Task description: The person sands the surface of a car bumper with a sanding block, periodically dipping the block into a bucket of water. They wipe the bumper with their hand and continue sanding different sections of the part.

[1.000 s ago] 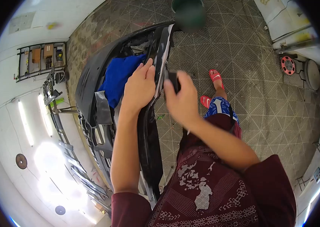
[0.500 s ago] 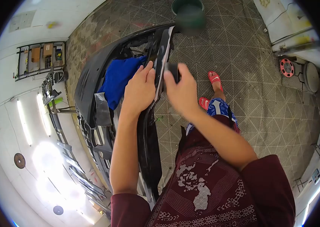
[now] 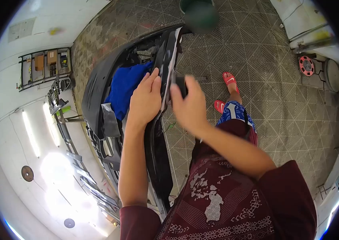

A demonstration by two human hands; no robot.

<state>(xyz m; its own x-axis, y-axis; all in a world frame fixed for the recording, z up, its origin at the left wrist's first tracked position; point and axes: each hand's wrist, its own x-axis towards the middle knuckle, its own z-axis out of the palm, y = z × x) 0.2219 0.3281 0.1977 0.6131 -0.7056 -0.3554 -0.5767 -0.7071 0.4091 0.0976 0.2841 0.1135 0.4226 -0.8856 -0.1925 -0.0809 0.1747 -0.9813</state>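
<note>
A black car bumper stretches away from my body, with a pale scuffed strip along its right edge. My left hand lies on the bumper just left of that strip, fingers stretched out and holding nothing. In my right hand is a black sanding block, gripped between thumb and fingers beside the strip. Whether the block touches the edge is hard to tell. A blue cloth is draped over the bumper left of my left hand, partly hidden by it.
Beyond the bumper's far end stands a dark green bucket, partly blurred. A wall shelf with boxes is at the left, and more parts hang along that wall. A red reel sits at the right. Patterned tiles cover the floor.
My right hand and the block have moved slightly down the bumper's edge, toward my body. My left hand stays on the bumper. The whole view has shifted a little.
</note>
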